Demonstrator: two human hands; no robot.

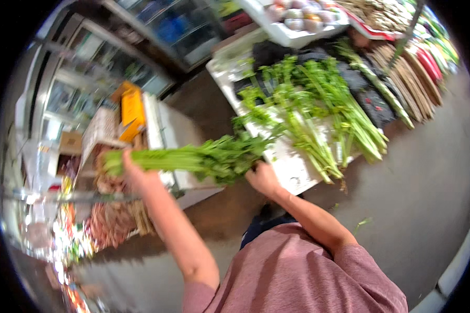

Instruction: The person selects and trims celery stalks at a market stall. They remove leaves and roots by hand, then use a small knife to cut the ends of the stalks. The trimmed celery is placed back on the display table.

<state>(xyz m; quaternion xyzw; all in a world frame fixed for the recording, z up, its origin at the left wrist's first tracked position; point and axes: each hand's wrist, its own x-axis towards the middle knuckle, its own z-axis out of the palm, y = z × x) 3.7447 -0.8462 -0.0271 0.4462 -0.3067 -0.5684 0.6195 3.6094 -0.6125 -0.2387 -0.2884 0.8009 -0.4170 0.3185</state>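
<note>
A long bunch of green celery (180, 158) lies level across the view, stalk ends to the left and leaves to the right. My left hand (135, 172) is wrapped around its pale stalks, close to the cut end. At the leafy end my right hand (263, 178) has its fingers curled against the edge of the leaves. Whether those fingers grip any leaves is hidden. More celery (317, 113) is spread on a white-topped table (293, 164) beyond my right hand, its roots towards the near edge.
On the left stand an orange-yellow box (132, 113), a white counter (180, 129) and piled brownish-pink produce (111, 223). Wrapped fruit (303, 15) fills a white foam box at the back. Brown root vegetables (399, 86) lie farther right. Glass-door coolers (172, 29) line the back.
</note>
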